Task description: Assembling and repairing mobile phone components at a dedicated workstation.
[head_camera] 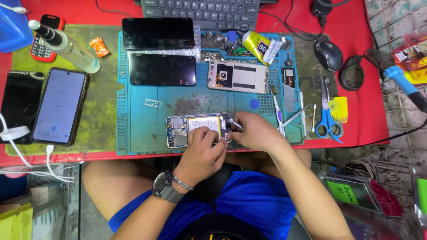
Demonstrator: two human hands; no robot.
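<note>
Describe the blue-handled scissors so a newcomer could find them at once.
Start at the blue work mat on the red table and go to its right edge. Just past the tweezers and cotton swab, near the table's front edge, lie the scissors, blades pointing away from the person. Their bright blue loop handles set them apart from the yellow item beside them.
</note>
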